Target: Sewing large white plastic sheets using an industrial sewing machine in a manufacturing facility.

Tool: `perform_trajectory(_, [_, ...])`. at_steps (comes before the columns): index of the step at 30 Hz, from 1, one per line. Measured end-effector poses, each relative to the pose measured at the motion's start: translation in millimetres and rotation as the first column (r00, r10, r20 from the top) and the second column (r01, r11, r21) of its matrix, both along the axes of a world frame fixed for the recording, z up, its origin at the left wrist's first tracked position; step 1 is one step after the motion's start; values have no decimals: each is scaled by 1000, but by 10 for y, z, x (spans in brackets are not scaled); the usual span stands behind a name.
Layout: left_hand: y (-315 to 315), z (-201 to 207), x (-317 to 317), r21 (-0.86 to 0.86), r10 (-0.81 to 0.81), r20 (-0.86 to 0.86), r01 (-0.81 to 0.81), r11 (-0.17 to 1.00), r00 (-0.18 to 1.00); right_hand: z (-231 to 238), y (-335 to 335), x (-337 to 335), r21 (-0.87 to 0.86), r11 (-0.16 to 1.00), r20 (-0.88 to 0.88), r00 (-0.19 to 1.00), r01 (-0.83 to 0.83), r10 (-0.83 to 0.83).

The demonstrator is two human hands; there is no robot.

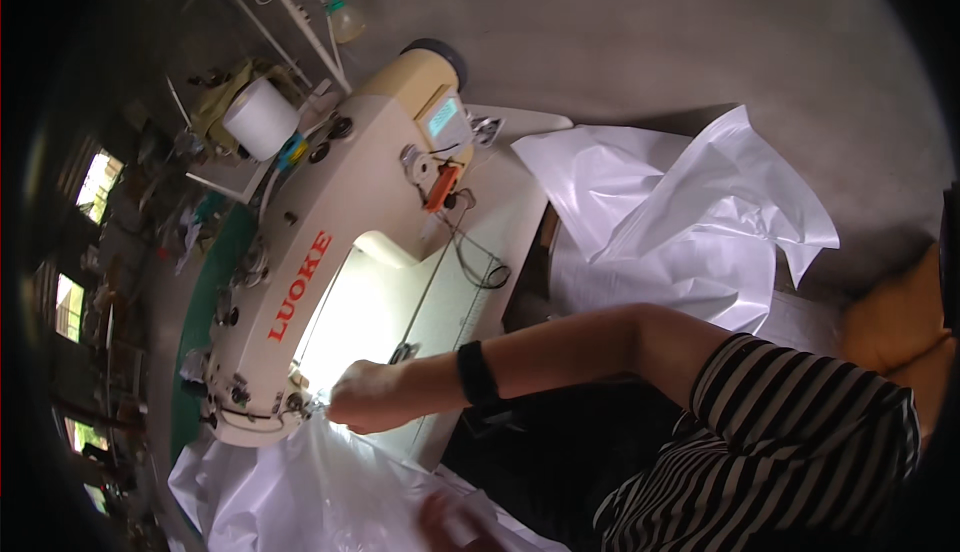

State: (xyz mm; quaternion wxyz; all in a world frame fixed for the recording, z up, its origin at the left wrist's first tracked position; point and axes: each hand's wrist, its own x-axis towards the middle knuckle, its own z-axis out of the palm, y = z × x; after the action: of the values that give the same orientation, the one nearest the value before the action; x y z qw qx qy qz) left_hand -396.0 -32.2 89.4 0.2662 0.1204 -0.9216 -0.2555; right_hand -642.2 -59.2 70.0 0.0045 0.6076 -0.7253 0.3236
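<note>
My right hand, with a black band on its wrist, is closed beside the needle area of a white sewing machine. Its curled fingers pinch the upper edge of a shiny white plastic sheet, though the fingertips are partly hidden by glare. From there the sheet hangs in folds below the machine head. My left hand, smeared by motion, is low in the view over the sheet; its fingers cannot be made out. A bright lamp lights the machine bed.
More white plastic sheeting lies crumpled to the right of the machine. A white thread cone stands behind it, near a small bottle with a green tip. Loose dark cord rests on the machine bed.
</note>
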Motion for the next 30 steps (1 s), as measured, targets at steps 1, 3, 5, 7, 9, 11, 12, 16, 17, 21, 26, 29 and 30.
perform_trajectory(1, [249, -147, -72, 459, -145, 157, 58, 887, 977, 99, 59, -73, -12, 1000, -2, 1000, 8, -8])
perform_trajectory(3, [558, -583, -387, 718, -587, 287, 235, 655, 757, 308, 224, -208, 13, 1000, -44, 999, 19, -19])
perform_trajectory(5, [955, -1175, -614, 869, -785, 161, 291, 400, 598, 432, 258, -289, -102, 994, -61, 997, 38, -44])
perform_trajectory(7, [1392, -1258, -806, 992, -910, -10, 116, 42, 414, 618, 370, -353, -124, 992, -80, 996, 34, -44])
perform_trajectory(9, [1633, -1439, -952, 1000, -983, -22, -15, -26, 183, 623, 577, -465, -212, 975, -109, 989, 72, -97])
perform_trajectory(11, [1772, -1383, -1005, 999, -967, -12, -27, -20, 253, 553, 995, -559, -288, 950, -86, 984, 125, -155])
perform_trajectory(12, [1805, -1339, -1020, 999, -936, 7, -40, -8, 351, 497, 1293, -603, -176, 967, -103, 973, 186, -206])
perform_trajectory(16, [1754, -1312, -1118, 997, -880, -36, -39, -62, 474, 273, 2919, -487, 176, 886, -56, 903, 430, -427])
perform_trajectory(17, [1739, -1279, -1151, 996, -862, -60, -29, -86, 504, 176, 3356, -353, 168, 859, 27, 869, 483, -494])
perform_trajectory(21, [1842, -891, -1497, 988, -848, -105, 153, -28, 520, -824, 4984, 487, 722, 668, 689, 273, -178, -672])
perform_trajectory(26, [2204, -531, -1653, 899, -962, -52, 432, 71, 266, -660, 5071, 1332, 472, 818, 849, -80, -328, -522])
perform_trajectory(29, [2339, -481, -1597, 830, -935, -146, 554, 62, 324, -624, 5148, 1581, 293, 883, 892, -227, -368, -391])
perform_trajectory(30, [2340, -455, -1504, 830, -941, -145, 556, 52, 305, -538, 5315, 1568, 390, 883, 853, -259, -259, -453])
